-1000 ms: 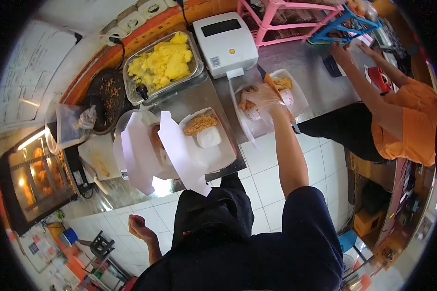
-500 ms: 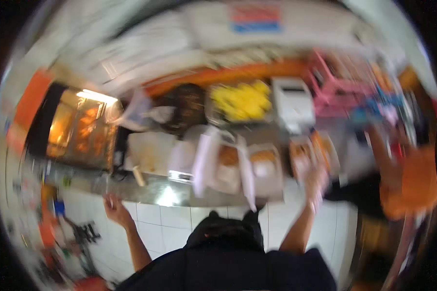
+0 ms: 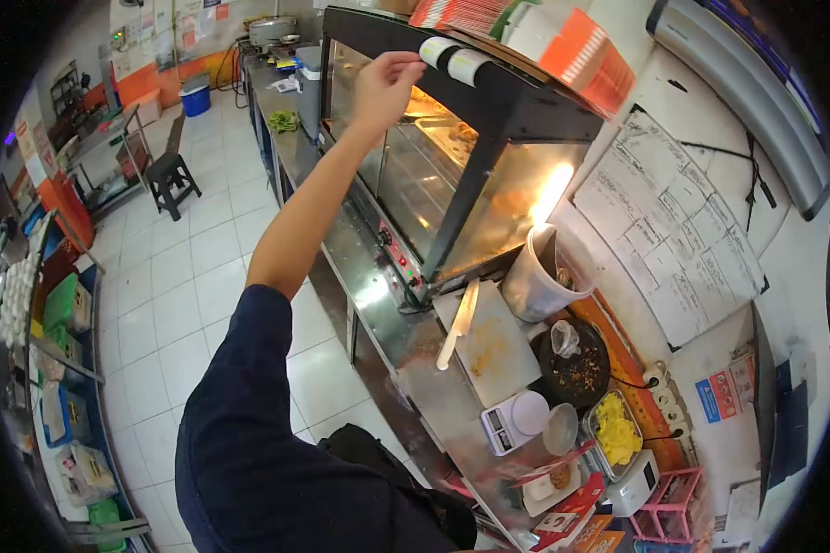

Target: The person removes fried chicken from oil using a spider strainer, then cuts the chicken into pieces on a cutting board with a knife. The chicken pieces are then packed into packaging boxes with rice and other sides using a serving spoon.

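Note:
My left hand (image 3: 389, 85) is raised at the top front edge of a black glass-sided food warmer (image 3: 475, 157). Its thumb and fingers pinch together beside two white paper labels (image 3: 450, 61) on the warmer's edge; what they hold, if anything, is too small to make out. Behind the glass lie pieces of fried food (image 3: 461, 136) under a bright lamp. My right hand is out of sight. Below the warmer, a knife (image 3: 458, 324) rests on a white cutting board (image 3: 494, 347), beside a white bucket (image 3: 542, 281).
The metal counter (image 3: 373, 267) also carries a digital scale (image 3: 515, 422), a dark round pan (image 3: 574, 365), a tray of yellow food (image 3: 617, 429) and a pink basket (image 3: 671, 505). A black stool (image 3: 170, 175) stands on the tiled floor. Red cartons (image 3: 576, 46) are on the warmer.
The view has swung left toward the warmer. My left hand has risen from the counter's front edge to the warmer's top. My right hand, earlier at the food containers, has left view.

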### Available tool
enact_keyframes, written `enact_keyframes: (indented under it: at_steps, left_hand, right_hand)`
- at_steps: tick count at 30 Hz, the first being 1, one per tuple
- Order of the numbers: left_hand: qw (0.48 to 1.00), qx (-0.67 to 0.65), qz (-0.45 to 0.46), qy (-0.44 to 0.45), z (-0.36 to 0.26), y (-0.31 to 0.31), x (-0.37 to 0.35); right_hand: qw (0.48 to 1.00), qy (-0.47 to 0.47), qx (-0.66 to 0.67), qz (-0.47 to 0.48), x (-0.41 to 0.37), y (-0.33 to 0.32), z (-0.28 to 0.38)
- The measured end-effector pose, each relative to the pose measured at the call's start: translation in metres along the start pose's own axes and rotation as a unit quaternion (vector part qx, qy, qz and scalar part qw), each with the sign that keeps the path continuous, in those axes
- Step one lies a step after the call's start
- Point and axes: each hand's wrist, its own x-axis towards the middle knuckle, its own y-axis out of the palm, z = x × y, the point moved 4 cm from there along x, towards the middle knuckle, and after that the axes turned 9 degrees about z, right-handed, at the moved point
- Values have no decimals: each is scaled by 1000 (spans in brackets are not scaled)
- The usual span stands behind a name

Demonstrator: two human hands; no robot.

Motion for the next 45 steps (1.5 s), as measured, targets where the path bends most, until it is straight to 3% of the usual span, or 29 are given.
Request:
enact_keyframes:
  at_steps: [3, 5, 7, 11, 15, 16, 19, 27, 29, 32, 35, 38, 40, 41, 43, 45]
  left_hand:
    - [999, 19, -11, 25, 31, 7, 33]
    - [999, -13, 16, -32, 44, 15, 43]
    - [999, 12, 18, -30, 48, 23, 51]
    - [996, 50, 50, -62, 44, 38, 58]
    - [993, -35, 83, -77, 40, 48, 57]
    - [990, -68, 99, -78, 40, 50, 56]
    - [981, -118, 138, -68, 32, 53, 51]
    - [976, -140, 168, -6, 36, 50, 45]
    - [977, -130, 168, 3, 38, 47, 46]
    - [988, -23, 146, 51, 34, 35, 50]
    - [995, 9, -65, 73, 48, 1, 68]
    - [997, 51, -59, 25, 83, -5, 88]
    - [996, 76, 35, -31, 92, 4, 95]
    - [996, 77, 35, -31, 86, 1, 94]
    - [985, -60, 143, -76, 58, 5, 78]
    - [978, -133, 154, -44, 21, -3, 44]
  right_hand:
    - [998, -22, 42, 43, 22, -26, 64]
    - [996, -30, 56, 62, 27, -39, 89]
    - [994, -29, 68, 75, 28, -48, 107]
    - [992, -29, 76, 100, 17, -54, 120]
    - [989, -57, 88, 106, 1, -53, 138]
    - [976, 60, 98, 182, -4, -58, 143]
    - [982, 83, 52, 162, -13, -57, 144]
    - [984, 88, 45, 147, -9, -58, 166]
    - [983, 35, 79, 164, -7, -54, 173]
    - [969, 112, 89, 202, -8, -42, 169]
    - [968, 102, 46, 226, -8, -51, 188]
    - [970, 90, 35, 223, -10, -38, 171]
    - [971, 71, 49, 225, -8, -22, 151]
    - [971, 54, 63, 225, -7, -15, 148]
    - [976, 30, 78, 199, -6, -13, 155]
    - [981, 9, 92, 173, -1, -24, 173]
